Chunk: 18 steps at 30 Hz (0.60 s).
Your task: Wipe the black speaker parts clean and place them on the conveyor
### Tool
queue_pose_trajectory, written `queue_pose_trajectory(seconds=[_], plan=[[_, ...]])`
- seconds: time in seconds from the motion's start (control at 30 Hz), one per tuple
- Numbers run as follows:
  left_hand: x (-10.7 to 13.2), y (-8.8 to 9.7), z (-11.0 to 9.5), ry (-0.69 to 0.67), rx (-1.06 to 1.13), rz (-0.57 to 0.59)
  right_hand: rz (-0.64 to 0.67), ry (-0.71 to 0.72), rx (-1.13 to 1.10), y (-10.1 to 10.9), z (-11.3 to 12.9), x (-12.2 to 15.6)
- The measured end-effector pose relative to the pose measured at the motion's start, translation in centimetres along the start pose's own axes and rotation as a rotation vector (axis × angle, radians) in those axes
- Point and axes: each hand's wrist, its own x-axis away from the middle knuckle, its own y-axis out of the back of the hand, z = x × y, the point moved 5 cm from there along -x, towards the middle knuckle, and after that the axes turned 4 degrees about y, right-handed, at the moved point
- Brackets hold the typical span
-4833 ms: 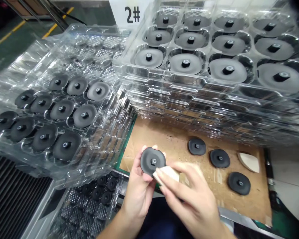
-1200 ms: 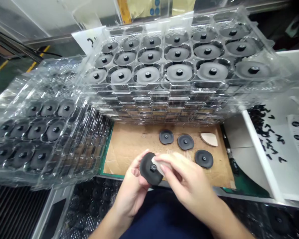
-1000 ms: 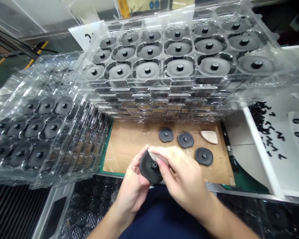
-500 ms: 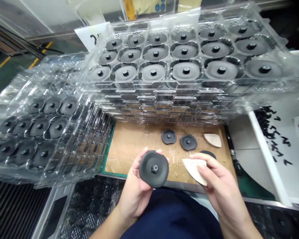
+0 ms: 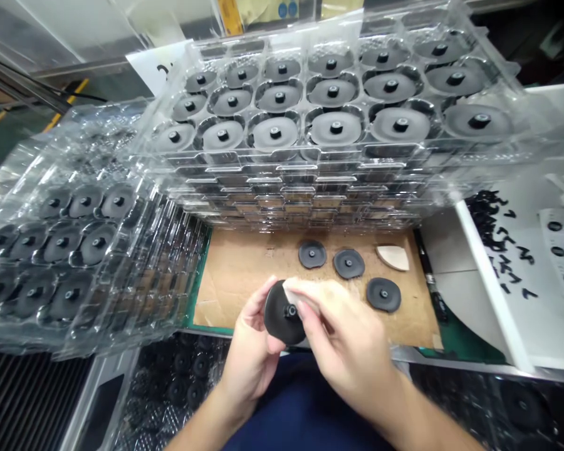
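Observation:
Held by its edge in my left hand [image 5: 251,351] is a round black disc [image 5: 278,316] with a short stub at its centre, the stub facing me. My right hand [image 5: 352,332] pinches a cream-coloured pad [image 5: 294,289] and presses it on the upper right of the disc's face; my fingers cover most of the pad. Three similar discs lie on the cardboard beyond my hands: a left one [image 5: 312,254], a middle one [image 5: 348,264] and a right one [image 5: 383,294]. A second cream pad [image 5: 393,257], shaped like a pointed wedge, rests behind the right one.
A tall stack of clear plastic trays [image 5: 282,169] filled with black discs stands behind the cardboard [image 5: 244,269]. More stacked trays [image 5: 122,250] are at the left. To the right are a dark pen [image 5: 430,285] and a white bin [image 5: 493,294] with handwritten marks.
My right hand has moved left, bringing the cream pad from beside the disc onto its face. The rightmost disc on the cardboard, partly hidden before, now shows fully.

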Motion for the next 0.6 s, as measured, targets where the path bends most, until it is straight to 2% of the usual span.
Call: queue_pose_trajectory(seconds=[0.03,0.07,0.17,0.2,0.23,0.33,0.37,0.43,0.5,0.6], plan=[[0.0,-0.1,0.0,0.004,-0.005,0.011,-0.028,-0.029,-0.019,0.2,-0.1,0.2],[0.0,-0.3,0.0,0.007,-0.006,0.027,0.006,-0.092,-0.080,0.2,-0.4,0.5],[-0.1,-0.8,-0.2,0.014,0.020,0.075,0.311,-0.382,-0.487,-0.9,-1.6,2.6],[-0.1,-1.0,-0.3,0.013,0.035,0.091,0.340,-0.476,-0.617,-1.0,-2.1,3.4],[-0.2,-1.1,-0.3,0.015,0.048,0.106,0.293,-0.567,-0.708,-0.8,-2.8,4.1],[-0.4,-1.2,-0.1,0.039,0.060,0.142,-0.088,-0.780,-0.760,0.4,-5.8,6.2],[-0.4,-1.1,0.0,0.046,0.062,0.141,-0.172,-0.820,-0.751,0.6,-6.5,6.8],[-0.4,-0.9,0.1,0.057,0.070,0.126,-0.232,-0.872,-0.732,0.4,-7.4,7.7],[-0.3,-0.9,0.0,0.079,0.080,0.107,-0.233,-0.913,-0.692,0.2,-7.6,8.0],[0.0,-1.2,0.1,0.137,0.075,0.091,-0.252,-0.846,-0.552,0.5,-6.2,6.8]])
